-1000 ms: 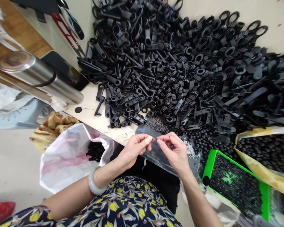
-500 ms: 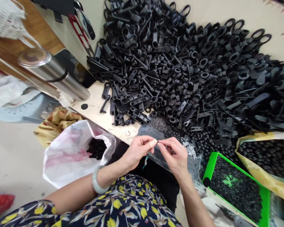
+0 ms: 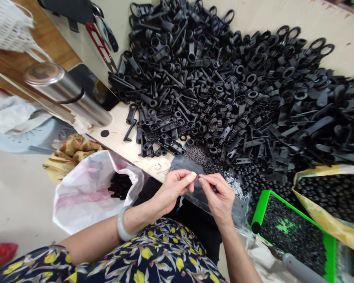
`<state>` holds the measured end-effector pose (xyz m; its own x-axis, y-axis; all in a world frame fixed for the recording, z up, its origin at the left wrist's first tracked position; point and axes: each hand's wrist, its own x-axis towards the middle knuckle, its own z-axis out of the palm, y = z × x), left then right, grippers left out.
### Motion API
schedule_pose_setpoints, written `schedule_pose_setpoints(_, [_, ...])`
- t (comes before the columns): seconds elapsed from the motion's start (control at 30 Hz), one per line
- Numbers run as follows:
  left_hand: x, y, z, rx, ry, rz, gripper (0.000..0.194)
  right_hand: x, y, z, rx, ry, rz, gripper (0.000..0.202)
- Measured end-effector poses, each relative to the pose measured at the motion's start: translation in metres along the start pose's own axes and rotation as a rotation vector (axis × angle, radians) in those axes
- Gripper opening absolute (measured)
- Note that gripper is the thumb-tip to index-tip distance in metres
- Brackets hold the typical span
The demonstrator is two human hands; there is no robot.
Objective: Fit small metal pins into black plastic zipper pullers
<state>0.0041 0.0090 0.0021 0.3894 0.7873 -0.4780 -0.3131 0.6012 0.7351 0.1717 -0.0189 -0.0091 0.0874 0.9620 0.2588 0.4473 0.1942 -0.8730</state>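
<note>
My left hand is closed in a pinch, thumb against the forefinger; what lies inside the pinch is mostly hidden. Facing it, my right hand pinches a tiny black piece whose kind is too small to tell. The fingertips of both hands nearly meet around this piece. A second small dark bit shows against the curled fingers of the right hand. Both hands hover over a dark mat at the table's front edge. Just beyond them lie small silver pins and a heap of tiny dark metal pieces.
A large pile of black plastic parts covers the table. At right are a green tray of small black pieces, a yellow-edged bag and a grey powered screwdriver. At left stand a steel thermos and a white sack.
The hands stay fingertip to fingertip, the right shifting very slightly. A dark bit now shows in the right hand's curled fingers. The view has shifted slightly, showing more of the screwdriver.
</note>
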Motion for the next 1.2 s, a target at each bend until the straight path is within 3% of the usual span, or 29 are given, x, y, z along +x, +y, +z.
schedule_pose_setpoints(0.37, [0.002,-0.002,0.007,0.035,0.070,0.053,0.035,-0.008,0.008,-0.003,-0.273,-0.032,-0.225,0.020])
schedule_pose_setpoints(0.6, [-0.001,-0.003,0.008,0.107,0.084,0.073,0.033,-0.008,0.007,-0.005,-0.313,-0.074,-0.214,0.017])
schedule_pose_setpoints(0.77, [0.003,-0.009,0.006,0.274,0.085,0.168,0.033,-0.007,0.007,-0.007,-0.309,-0.136,-0.191,0.014])
schedule_pose_setpoints(0.87, [0.002,-0.010,0.002,0.440,0.022,0.180,0.039,-0.005,0.010,-0.011,-0.277,-0.117,-0.175,0.012])
schedule_pose_setpoints(0.93, [0.001,-0.006,-0.004,0.575,0.039,0.231,0.043,-0.002,0.012,-0.015,-0.242,-0.087,-0.164,0.011])
schedule_pose_setpoints(1.0, [0.002,0.005,-0.014,0.803,0.133,0.414,0.039,0.004,0.012,-0.019,-0.215,-0.052,-0.157,0.011])
schedule_pose_setpoints(1.1, [0.011,0.031,-0.031,1.367,0.298,0.779,0.035,0.011,0.010,-0.022,-0.184,-0.023,-0.150,0.010])
schedule_pose_setpoints(1.13, [0.016,0.040,-0.037,1.543,0.335,0.820,0.037,0.012,0.009,-0.022,-0.174,-0.022,-0.151,0.009])
schedule_pose_setpoints(1.2, [0.030,0.055,-0.047,1.799,0.300,0.844,0.042,0.014,0.007,-0.021,-0.152,-0.021,-0.158,0.009])
